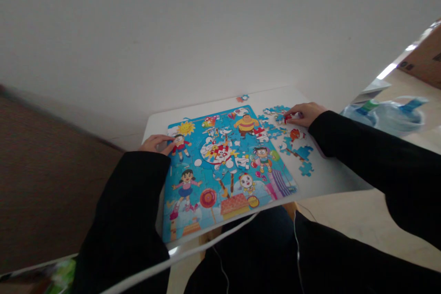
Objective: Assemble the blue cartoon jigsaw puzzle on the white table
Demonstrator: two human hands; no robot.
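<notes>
A blue cartoon jigsaw puzzle point(206, 202) lies on a small white table, mostly filled, with a few white gaps near its middle and right. My left hand point(156, 144) rests at the puzzle's upper left edge, fingertips on the figure in red, thumb and fingers apart and holding nothing. Over the loose puzzle pieces point(305, 152) to the right of the puzzle, my right hand point(305, 114) pinches a small red puzzle piece point(287, 118) between thumb and fingers. One separate loose piece point(243, 98) sits behind the puzzle, close to the wall.
The white table point(330, 183) stands against a pale wall point(206, 32). A white cable point(193, 251) crosses in front of its near edge. Large clear water bottles point(396, 117) stand at the right, with a cardboard box point(423, 55) beyond. A brown surface point(51, 183) is at the left.
</notes>
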